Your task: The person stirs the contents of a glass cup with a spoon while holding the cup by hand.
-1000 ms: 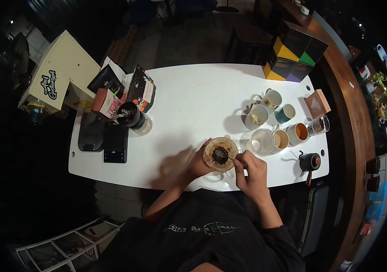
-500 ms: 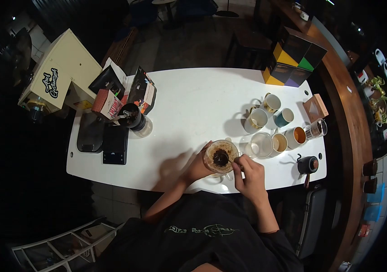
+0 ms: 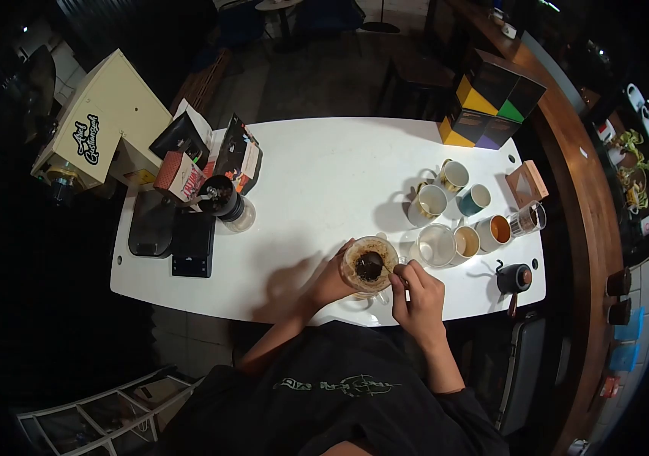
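Observation:
My left hand [image 3: 332, 278] is curled round the left side of a coffee dripper [image 3: 348, 264], near the table's front edge. Dark wet coffee grounds [image 3: 368, 265] lie in its middle, and brown grounds coat the inner wall. Under it shows part of a clear glass vessel [image 3: 379, 299], mostly hidden. In the fingers of my right hand [image 3: 418, 298] is a thin spoon [image 3: 386, 267], pinched by its handle and dipping into the dripper from the right. The spoon's bowl is partly lost against the dark grounds.
Right of my hands stand a glass server [image 3: 437, 245], several cups [image 3: 427, 204] and a black kettle [image 3: 514, 279]. On the left are a hand grinder [image 3: 222, 196], a black scale [image 3: 192, 245], coffee bags [image 3: 238, 156] and a cream grinder machine [image 3: 104, 114]. Dark boxes [image 3: 484, 99] stand at the back right.
The spoon has shifted slightly within the dripper, and its bowl shows more among the grounds. My left hand keeps its place on the dripper.

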`<state>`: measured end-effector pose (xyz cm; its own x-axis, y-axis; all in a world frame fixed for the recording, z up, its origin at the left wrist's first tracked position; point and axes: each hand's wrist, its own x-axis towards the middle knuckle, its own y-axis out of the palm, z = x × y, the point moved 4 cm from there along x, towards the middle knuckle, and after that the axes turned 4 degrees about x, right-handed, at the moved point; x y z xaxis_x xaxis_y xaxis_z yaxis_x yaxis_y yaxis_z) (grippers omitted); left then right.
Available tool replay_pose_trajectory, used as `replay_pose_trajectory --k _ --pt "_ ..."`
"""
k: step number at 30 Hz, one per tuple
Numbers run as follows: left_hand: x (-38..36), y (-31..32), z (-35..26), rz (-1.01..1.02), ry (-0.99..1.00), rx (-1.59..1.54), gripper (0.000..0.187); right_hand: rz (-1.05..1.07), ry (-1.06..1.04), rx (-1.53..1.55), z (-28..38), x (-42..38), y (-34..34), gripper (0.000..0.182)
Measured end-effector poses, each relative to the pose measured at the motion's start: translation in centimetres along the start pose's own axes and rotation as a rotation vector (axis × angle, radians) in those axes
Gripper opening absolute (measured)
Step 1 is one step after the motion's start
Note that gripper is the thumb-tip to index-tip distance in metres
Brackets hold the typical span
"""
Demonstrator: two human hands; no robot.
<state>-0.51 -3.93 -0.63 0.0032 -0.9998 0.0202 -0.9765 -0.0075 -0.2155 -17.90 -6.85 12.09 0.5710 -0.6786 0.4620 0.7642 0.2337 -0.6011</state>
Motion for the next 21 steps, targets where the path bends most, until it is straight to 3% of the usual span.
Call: replay_pose_trajectory --k 3,11,15,21 --pt "-0.1 -0.1 -0.2 -0.001 -0.006 0.0 0.068 -0.002 -0.017 -0.058 0.1 0.2 0.2 0.01" --pt "-0.1 -0.2 -0.5 -0.038 0.01 -0.006 0.069 0.043 0.112 0.219 -0.2 0.1 -0.4 0.007" --pt "-0.1 -0.2 -0.2 -0.031 0.032 0.04 0.073 0.083 0.039 0.047 -0.9 0.5 -0.1 0.006" --pt "-0.2 -0.2 -0.7 -0.049 0.03 0.048 0.075 -0.048 0.1 0.113 -1.3 0.0 -1.1 0.007"
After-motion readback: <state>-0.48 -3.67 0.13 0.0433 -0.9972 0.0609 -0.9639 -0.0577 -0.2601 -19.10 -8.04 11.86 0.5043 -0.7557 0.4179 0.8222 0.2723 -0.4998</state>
